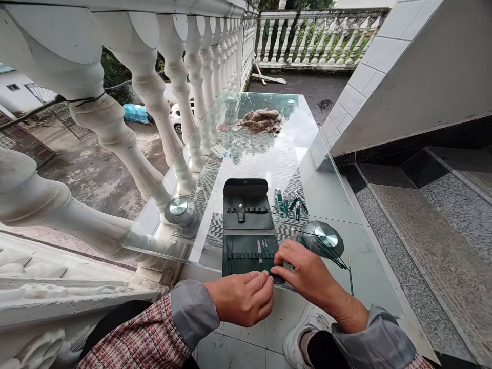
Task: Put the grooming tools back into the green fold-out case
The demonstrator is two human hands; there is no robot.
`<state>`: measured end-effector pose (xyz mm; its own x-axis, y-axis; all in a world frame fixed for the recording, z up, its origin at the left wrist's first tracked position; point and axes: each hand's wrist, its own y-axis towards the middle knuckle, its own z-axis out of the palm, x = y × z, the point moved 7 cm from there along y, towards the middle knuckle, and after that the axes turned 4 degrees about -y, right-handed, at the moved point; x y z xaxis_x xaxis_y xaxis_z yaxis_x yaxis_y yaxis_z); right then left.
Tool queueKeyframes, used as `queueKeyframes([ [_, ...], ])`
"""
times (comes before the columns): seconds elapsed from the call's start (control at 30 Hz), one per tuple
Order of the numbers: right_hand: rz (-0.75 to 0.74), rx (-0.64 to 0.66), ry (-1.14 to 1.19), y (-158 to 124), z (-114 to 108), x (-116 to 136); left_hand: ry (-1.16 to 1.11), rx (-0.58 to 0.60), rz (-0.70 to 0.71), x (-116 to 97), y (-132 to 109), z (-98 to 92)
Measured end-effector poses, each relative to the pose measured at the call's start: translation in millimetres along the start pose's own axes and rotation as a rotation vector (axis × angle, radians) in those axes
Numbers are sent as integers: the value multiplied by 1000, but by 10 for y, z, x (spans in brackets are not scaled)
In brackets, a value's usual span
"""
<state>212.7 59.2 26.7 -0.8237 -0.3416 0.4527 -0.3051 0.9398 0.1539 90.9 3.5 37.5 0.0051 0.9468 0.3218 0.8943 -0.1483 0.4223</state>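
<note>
A dark green manicure case (249, 219) lies unfolded near the close end of the glass table. Its lower panel has a row of elastic loops, with a thin tool at the left and a few slim metal tools (264, 247) right of the middle. My left hand (246, 300) is closed in a pinch at the panel's bottom edge. Closed too, my right hand (307, 269) brings thumb and fingertips together over the panel's lower right corner. What either hand pinches is too small or hidden to make out. Nail clippers and scissors (288, 203) lie in a pile right of the case.
Several thin green tools (326, 251) lie beside my right hand, over a round table support (326, 237). A crumpled brown cloth (262, 121) and a card (219, 151) rest farther back on the glass table (330, 205). White balusters (154, 102) line the left; stone steps (415, 225) rise at right.
</note>
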Motion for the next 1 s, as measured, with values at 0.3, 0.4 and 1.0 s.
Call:
queueKeyframes([
  [0.3, 91, -38, -20, 16, 26, -10, -17, 0, -18, 3, -7, 20],
  [0.4, 93, -66, -21, 14, 31, -11, -14, -5, -22, 6, -8, 26],
  [1.0, 36, 21, 14, -52, -26, 28, -32, -102, 60, 19, -34, -113],
])
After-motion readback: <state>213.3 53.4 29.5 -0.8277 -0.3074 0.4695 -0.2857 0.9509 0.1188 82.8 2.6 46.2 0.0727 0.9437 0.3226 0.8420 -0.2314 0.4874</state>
